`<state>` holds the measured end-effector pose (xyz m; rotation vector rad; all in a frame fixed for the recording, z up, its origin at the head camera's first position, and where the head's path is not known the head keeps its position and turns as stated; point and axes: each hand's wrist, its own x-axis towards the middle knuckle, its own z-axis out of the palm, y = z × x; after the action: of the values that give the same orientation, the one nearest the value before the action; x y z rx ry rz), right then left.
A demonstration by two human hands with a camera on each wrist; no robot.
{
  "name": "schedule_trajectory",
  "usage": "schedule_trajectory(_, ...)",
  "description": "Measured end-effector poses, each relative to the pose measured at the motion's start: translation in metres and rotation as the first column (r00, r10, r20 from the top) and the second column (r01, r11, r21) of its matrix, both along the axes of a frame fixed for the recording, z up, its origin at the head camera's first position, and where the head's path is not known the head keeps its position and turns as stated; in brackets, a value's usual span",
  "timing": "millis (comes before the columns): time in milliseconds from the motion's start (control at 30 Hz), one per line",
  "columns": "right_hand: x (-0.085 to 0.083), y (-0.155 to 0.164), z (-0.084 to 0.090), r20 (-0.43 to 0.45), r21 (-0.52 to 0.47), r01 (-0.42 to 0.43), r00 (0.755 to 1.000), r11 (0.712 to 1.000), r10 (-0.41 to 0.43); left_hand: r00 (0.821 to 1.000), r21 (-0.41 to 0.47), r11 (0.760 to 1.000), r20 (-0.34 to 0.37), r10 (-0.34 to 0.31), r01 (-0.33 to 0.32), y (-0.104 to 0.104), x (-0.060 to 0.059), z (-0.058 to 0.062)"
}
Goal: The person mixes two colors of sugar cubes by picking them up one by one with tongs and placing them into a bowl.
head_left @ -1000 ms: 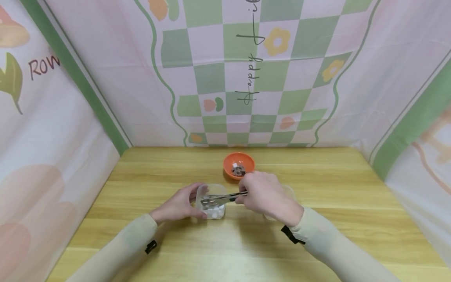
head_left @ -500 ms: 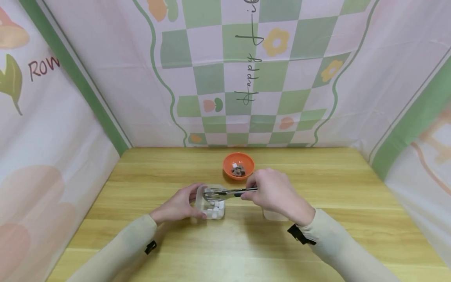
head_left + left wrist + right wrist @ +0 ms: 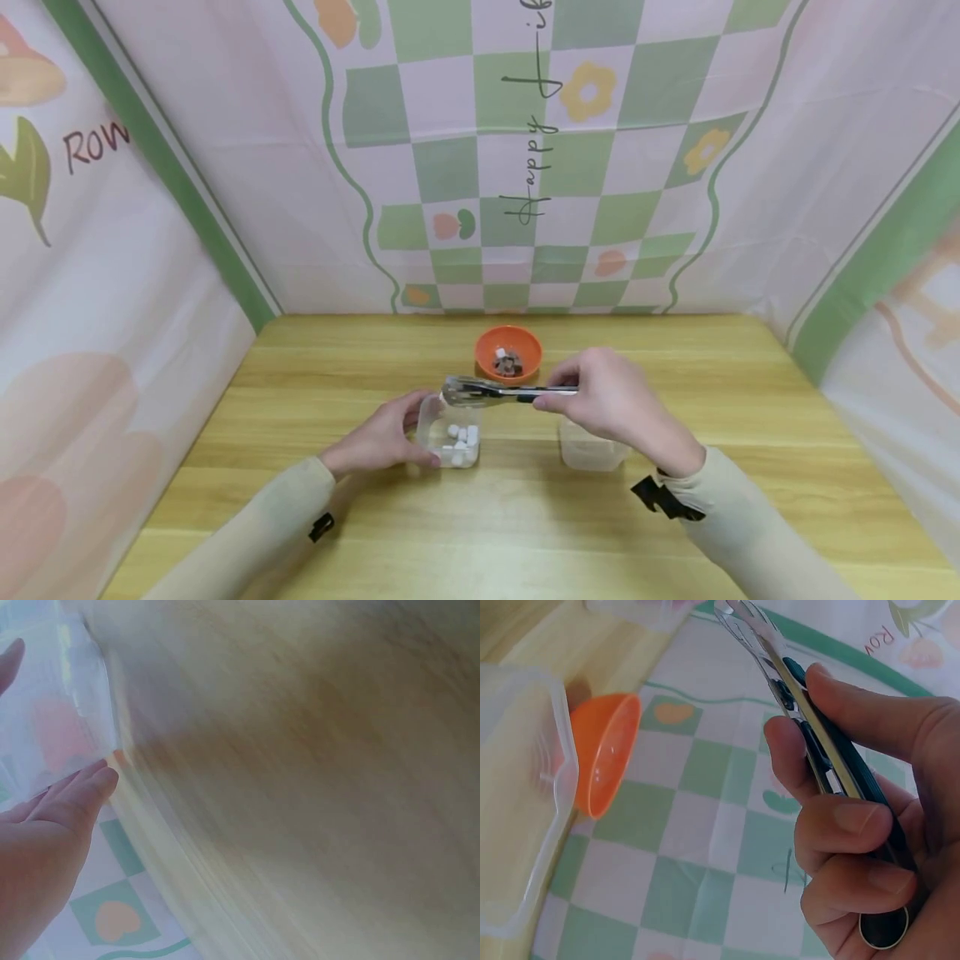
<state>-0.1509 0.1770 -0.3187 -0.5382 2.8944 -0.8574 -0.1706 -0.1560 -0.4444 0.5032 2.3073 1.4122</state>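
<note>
Two hands in view. Right hand (image 3: 611,400) holds metal tongs (image 3: 498,390) by the dark handle end, fingers curled round it; right wrist view confirms the closed grip (image 3: 855,825) on the tongs (image 3: 795,697). Tongs lie roughly level, tips over the far rim of the left clear container (image 3: 448,433), just in front of the orange bowl (image 3: 508,352). Can't tell whether the tips carry anything. Left hand (image 3: 382,437) grips the left side of that container, fingers wrapped round the wall; container sits on the wooden surface (image 3: 300,400) with small white cubes (image 3: 459,442) inside. Second clear container (image 3: 592,450) sits under the right hand, contents unclear. Orange bowl holds dark and pale bits. Left wrist view is blurred: fingers (image 3: 67,802) against clear plastic.
</note>
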Motion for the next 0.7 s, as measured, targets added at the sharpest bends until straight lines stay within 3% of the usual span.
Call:
schedule_trajectory(333, -0.009, 0.025, 0.007, -0.082, -0.016, 0.119, 0.989, 0.993, -0.12, 1.0, -0.002, 1.0, 0.002, 0.006, -0.006, 0.0, 0.0, 0.0)
schedule_trajectory(700, -0.028, 0.034, -0.002, -0.096, 0.049, 0.195, 0.977, 0.98, -0.19, 1.0, -0.008, 1.0, 0.009, 0.011, -0.01, -0.001, -0.001, 0.0)
